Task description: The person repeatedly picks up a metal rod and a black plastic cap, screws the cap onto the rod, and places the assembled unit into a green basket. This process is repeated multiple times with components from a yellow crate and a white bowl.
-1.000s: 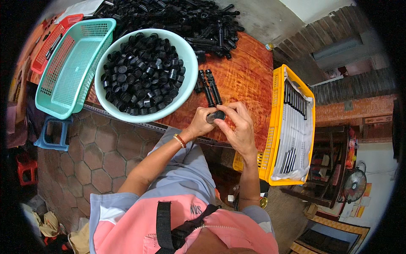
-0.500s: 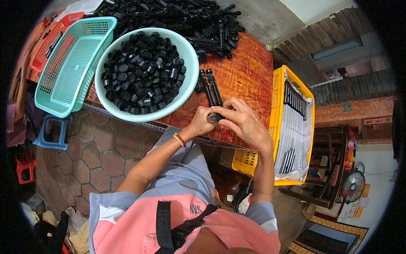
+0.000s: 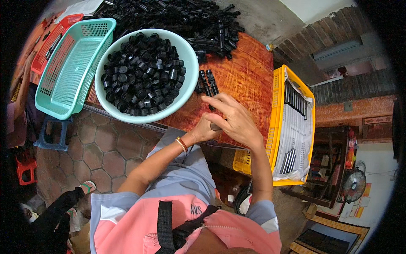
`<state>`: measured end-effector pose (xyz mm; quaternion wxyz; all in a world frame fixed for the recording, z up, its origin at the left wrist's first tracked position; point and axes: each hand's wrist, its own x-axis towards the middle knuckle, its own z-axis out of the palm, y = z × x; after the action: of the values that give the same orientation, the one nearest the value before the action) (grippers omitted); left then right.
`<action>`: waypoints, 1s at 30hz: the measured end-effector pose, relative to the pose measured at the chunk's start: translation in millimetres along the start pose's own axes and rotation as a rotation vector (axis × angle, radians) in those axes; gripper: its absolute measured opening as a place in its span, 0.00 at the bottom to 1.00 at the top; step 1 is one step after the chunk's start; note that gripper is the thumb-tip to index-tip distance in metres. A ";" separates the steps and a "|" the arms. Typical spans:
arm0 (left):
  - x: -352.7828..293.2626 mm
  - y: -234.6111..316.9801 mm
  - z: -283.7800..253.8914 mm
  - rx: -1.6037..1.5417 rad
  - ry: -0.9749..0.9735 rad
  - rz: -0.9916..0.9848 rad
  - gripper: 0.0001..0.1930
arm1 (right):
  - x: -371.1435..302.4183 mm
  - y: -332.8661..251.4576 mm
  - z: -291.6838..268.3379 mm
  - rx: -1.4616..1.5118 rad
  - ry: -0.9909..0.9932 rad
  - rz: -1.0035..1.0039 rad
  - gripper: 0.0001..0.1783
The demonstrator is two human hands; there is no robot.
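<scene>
My left hand (image 3: 202, 131) is closed around a dark cylindrical piece (image 3: 215, 127), and only its end shows. Over it, my right hand (image 3: 240, 122) has its fingers stretched out and apart; its thumb lies close to that end, and whether they touch I cannot tell. Just beyond my hands, several slim black tubes (image 3: 212, 81) lie side by side on the reddish wooden table (image 3: 253, 76). To their left stands a pale green bowl (image 3: 191, 59) full of short black caps (image 3: 141, 78).
A big heap of black tubular parts (image 3: 169, 17) covers the table's back. Left are a green basket (image 3: 63, 84) and a red basket (image 3: 38, 59). At right, a yellow crate (image 3: 275, 110) holds dark rods (image 3: 294, 99) on paper. Someone's legs (image 3: 63, 211) show at lower left.
My right fingers have lifted off the dark piece and spread. Both hands have come slightly nearer to me. A person's sandalled feet have stepped into view at lower left.
</scene>
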<state>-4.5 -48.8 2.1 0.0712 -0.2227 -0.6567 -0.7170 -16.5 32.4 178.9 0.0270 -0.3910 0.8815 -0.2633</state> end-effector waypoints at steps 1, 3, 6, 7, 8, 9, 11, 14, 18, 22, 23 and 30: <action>-1.1 -1.2 2.0 0.005 -0.009 0.000 0.12 | 6.4 0.5 1.6 -0.057 -0.036 -0.055 0.19; -2.5 -3.4 4.6 0.004 -0.028 0.001 0.12 | 14.7 4.6 15.6 -0.112 -0.136 0.071 0.15; -4.1 -4.6 -1.1 0.013 -0.044 -0.002 0.12 | 25.2 -8.4 14.2 -0.246 -0.321 -0.091 0.16; -4.8 -4.8 -1.0 0.011 -0.049 -0.003 0.12 | 25.1 -3.0 25.4 -0.229 -0.299 0.077 0.19; -4.7 -4.8 -0.3 0.010 -0.054 -0.003 0.12 | 23.5 0.5 28.3 -0.246 -0.288 0.067 0.20; -4.9 -4.6 -0.4 0.008 -0.060 -0.002 0.12 | 23.7 0.8 28.4 -0.263 -0.277 0.057 0.21; -4.7 -4.7 -0.6 0.006 -0.067 -0.001 0.12 | 23.3 3.4 31.4 -0.271 -0.266 0.073 0.23; -6.7 -4.4 -5.8 0.012 -0.084 -0.008 0.12 | 23.3 7.5 37.5 -0.249 -0.265 0.125 0.24; -12.7 -0.7 -9.5 0.002 -0.121 -0.016 0.11 | 17.4 10.0 40.6 -0.248 -0.198 0.137 0.25; -12.6 -2.2 -11.4 0.008 -0.125 -0.011 0.11 | 18.9 9.8 40.6 -0.211 -0.189 0.144 0.24; -12.4 -1.7 -13.3 0.005 -0.129 -0.008 0.11 | 19.6 9.2 40.0 -0.212 -0.195 0.152 0.24; -8.5 6.0 -29.8 0.044 -0.144 -0.007 0.11 | 20.7 10.9 39.7 -0.171 -0.217 0.176 0.23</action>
<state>-1.4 -80.3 2.9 0.0260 -0.2696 -0.6766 -0.6847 -28.2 6.3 142.7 0.1117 -0.3392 0.9235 -0.1403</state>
